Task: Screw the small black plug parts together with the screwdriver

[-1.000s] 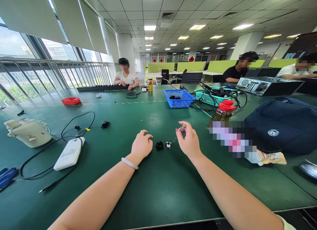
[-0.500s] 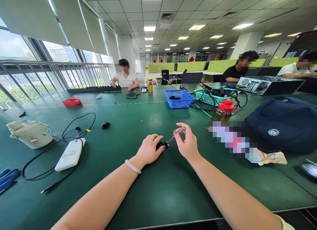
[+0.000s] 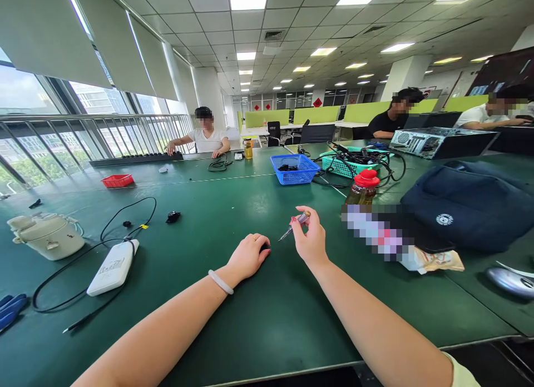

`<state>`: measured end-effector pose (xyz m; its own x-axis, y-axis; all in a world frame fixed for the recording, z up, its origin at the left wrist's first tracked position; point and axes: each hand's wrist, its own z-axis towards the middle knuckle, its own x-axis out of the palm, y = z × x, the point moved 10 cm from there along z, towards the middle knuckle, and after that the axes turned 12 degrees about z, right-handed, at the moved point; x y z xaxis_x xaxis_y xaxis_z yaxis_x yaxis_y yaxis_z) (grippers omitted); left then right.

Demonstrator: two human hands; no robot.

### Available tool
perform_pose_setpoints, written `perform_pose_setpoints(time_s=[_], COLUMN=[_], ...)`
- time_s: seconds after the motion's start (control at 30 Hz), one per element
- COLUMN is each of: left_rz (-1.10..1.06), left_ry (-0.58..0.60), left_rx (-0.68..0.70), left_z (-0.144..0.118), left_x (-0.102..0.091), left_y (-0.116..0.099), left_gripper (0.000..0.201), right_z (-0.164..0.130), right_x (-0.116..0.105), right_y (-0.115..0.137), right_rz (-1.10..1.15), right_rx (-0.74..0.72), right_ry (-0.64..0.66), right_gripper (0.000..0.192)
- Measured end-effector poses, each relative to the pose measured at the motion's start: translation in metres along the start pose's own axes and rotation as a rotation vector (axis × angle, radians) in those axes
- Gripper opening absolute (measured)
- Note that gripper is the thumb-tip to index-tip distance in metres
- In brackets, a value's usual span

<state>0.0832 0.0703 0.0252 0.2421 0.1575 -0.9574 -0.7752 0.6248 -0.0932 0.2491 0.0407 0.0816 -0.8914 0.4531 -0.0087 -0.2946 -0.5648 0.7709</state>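
My right hand (image 3: 311, 239) grips a small screwdriver (image 3: 295, 224) near its brown end, its thin tip slanting down to the left just above the green table (image 3: 258, 331). My left hand (image 3: 249, 256) is closed over a small black part (image 3: 265, 246). Most of that part hides under the fingers, so its exact kind does not show. A gap lies between the screwdriver tip and the left hand.
Left are a white power bank (image 3: 112, 268) with a black cable, a small black piece (image 3: 172, 216) and a cream bottle (image 3: 50, 237). Beyond stand a blue basket (image 3: 294, 175) and a red tray (image 3: 117, 181). Right are a red-capped bottle (image 3: 365, 182) and a dark bag (image 3: 467, 209).
The screwdriver tip has come away from the black part. My left hand has drawn slightly left and down, its fingers curling further over the part. The view has shifted a little.
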Motion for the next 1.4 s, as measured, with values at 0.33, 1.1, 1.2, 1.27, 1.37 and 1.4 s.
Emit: perform_pose_setpoints(time_s=[0.33,1.1,1.2,1.27,1.37,1.4], left_rz=[0.127,0.422,0.512,0.515,0.431,0.39], left_ry=[0.037,0.089,0.12,0.09,-0.028,-0.072], left_rx=[-0.107,-0.532,-0.688,-0.744,-0.84,-0.877], left_z=[-0.024,-0.089,-0.1,-0.101,-0.101,-0.103], left_x=[-0.01,-0.056,-0.066,-0.073,-0.088,-0.093], left_y=[0.04,0.257,0.28,0.284,0.287,0.288], left_gripper=[0.029,0.038,0.041,0.041,0.044,0.045], right_z=[0.001,-0.002,-0.003,-0.004,-0.004,-0.004], right_x=[-0.001,0.011,0.014,0.015,0.014,0.014], right_y=[0.003,-0.007,-0.009,-0.009,-0.01,-0.01], right_rz=[0.017,0.031,0.04,0.037,0.019,0.014], right_rx=[0.003,0.06,0.067,0.071,0.082,0.084], right_ry=[0.034,0.112,0.131,0.14,0.143,0.143], right_gripper=[0.028,0.03,0.029,0.028,0.029,0.029])
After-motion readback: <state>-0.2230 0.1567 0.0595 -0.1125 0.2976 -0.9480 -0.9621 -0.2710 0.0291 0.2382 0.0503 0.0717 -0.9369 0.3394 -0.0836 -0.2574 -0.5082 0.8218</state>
